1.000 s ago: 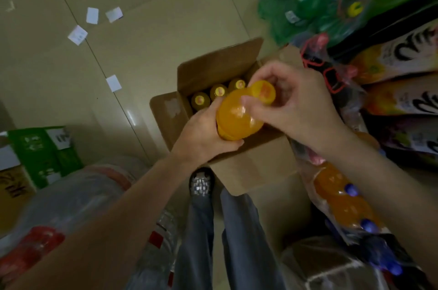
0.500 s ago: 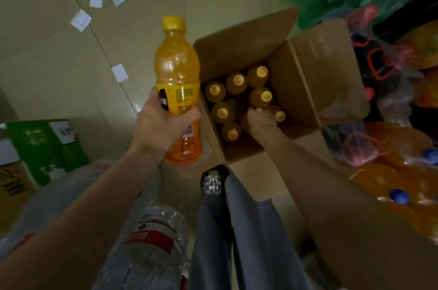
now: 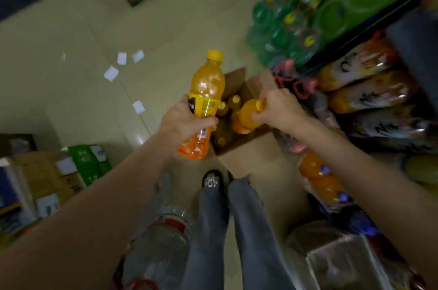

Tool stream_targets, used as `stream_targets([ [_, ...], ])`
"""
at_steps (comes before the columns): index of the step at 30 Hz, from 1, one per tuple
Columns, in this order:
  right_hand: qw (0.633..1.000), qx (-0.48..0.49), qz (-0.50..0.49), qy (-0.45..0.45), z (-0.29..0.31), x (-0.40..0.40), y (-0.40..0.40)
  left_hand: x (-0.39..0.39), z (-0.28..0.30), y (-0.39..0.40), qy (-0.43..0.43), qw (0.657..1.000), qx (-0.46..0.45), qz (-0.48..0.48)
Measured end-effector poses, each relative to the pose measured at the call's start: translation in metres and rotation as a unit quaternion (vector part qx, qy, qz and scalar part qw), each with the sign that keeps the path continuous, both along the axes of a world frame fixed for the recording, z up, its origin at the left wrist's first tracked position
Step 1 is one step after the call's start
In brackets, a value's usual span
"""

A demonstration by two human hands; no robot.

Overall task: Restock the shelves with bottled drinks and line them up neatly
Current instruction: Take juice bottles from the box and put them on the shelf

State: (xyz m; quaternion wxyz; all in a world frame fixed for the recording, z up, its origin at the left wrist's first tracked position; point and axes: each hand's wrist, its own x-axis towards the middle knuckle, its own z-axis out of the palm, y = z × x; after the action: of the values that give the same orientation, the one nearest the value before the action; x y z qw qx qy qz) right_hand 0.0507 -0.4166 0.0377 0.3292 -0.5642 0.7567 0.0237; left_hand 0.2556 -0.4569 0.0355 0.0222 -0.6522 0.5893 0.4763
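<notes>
Left hand (image 3: 183, 119): grasps 1 upright orange bottle (image 3: 205, 100) by its label.
Right hand (image 3: 278, 109): grips second bottle (image 3: 248, 115) by its cap, over the cardboard box (image 3: 248, 154).

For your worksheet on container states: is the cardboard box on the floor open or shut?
Open. The cardboard box has its flaps raised, and the yellow caps of orange drink bottles show inside.

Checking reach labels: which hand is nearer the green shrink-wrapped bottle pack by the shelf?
Right. The right hand grips an orange bottle over the box, below the green pack; the left hand is farther left.
</notes>
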Motion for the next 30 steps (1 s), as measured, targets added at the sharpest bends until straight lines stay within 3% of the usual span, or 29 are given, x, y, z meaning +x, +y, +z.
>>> stream_targets([
  [8,0.968,-0.226,-0.071,0.085,0.341,-0.055,-0.001,-0.099,0.255,-0.036,0.129,0.979,-0.148,-0.059],
  [12,0.922,-0.334,-0.122,0.155,0.473,-0.088,0.05,-0.165,0.363,-0.02,0.236,0.945,-0.211,-0.086],
  [15,0.86,-0.436,-0.215,0.158,0.548,-0.118,0.094,-0.213,0.421,0.006,0.319,0.914,-0.225,-0.112],
  [19,0.713,-0.601,-0.315,0.174,0.592,-0.155,0.169,-0.275,0.469,0.048,0.367,0.866,-0.259,-0.221],
  [23,0.586,-0.691,-0.377,0.192,0.591,-0.192,0.24,-0.338,0.502,0.094,0.416,0.803,-0.283,-0.32],
  [28,0.509,-0.719,-0.416,0.226,0.569,-0.242,0.321,-0.413,0.519,0.16,0.431,0.769,-0.269,-0.388],
  [30,0.497,-0.719,-0.407,0.265,0.564,-0.26,0.344,-0.438,0.522,0.184,0.442,0.767,-0.254,-0.389],
])
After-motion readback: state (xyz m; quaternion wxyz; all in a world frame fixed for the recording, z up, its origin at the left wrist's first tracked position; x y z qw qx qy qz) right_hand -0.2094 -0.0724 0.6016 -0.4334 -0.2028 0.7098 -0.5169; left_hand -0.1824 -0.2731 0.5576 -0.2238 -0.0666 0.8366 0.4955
